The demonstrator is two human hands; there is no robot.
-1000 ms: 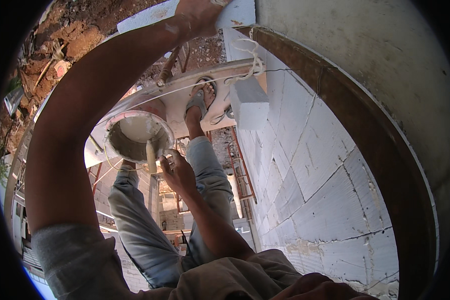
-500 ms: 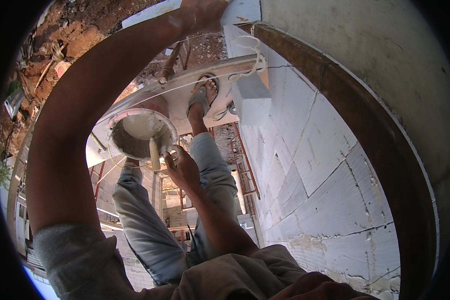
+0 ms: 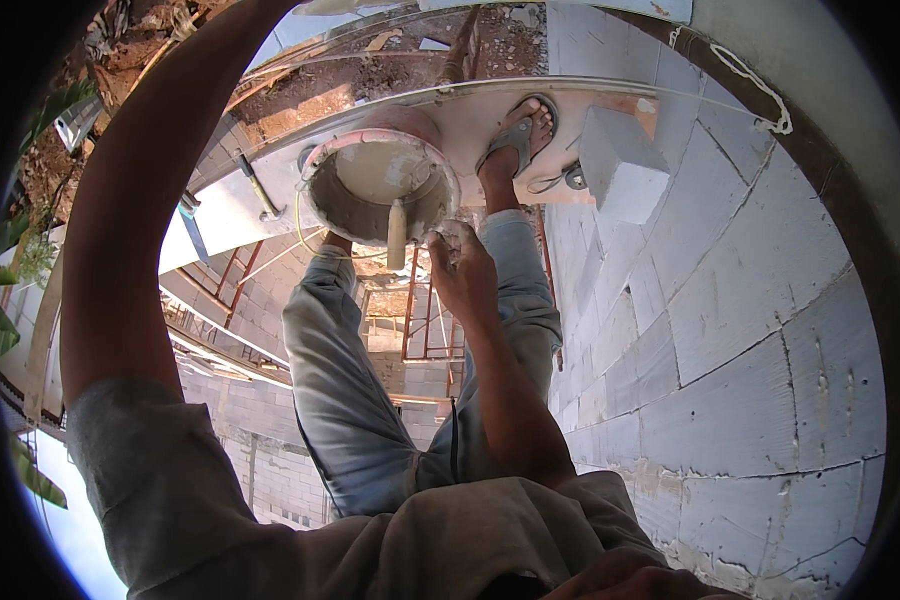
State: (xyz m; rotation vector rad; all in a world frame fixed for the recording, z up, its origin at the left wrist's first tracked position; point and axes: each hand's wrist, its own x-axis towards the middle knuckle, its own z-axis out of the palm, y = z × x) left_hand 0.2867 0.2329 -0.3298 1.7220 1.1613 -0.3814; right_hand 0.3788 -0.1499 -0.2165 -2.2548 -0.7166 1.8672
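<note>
My right hand [image 3: 465, 275] is closed at the near right edge of a round, mortar-crusted bucket [image 3: 315, 195], its fingers curled on the rim. Grey mortar [image 3: 370, 172] coats the inside of the bucket. Out over the near rim sticks a pale tool handle [image 3: 397, 235], just left of my thumb; the rest of that tool is hidden inside. My left arm [image 3: 120, 230] reaches up along the left side, and its hand lies beyond the top edge of the picture.
The bucket and my sandalled foot [image 3: 518, 140] are on a narrow board [image 3: 460, 110] high above the ground. A pale block [image 3: 620, 165] sits at the board's right end, against a block wall [image 3: 760, 300]. A hammer [image 3: 255, 185] lies left. Red scaffold frames [image 3: 235, 280] stand below; a string crosses above.
The view has swung, so the bucket, foot and wall block appear further right and higher. My left hand, earlier by the white block at the top, has left the picture. My right hand stays at the bucket.
</note>
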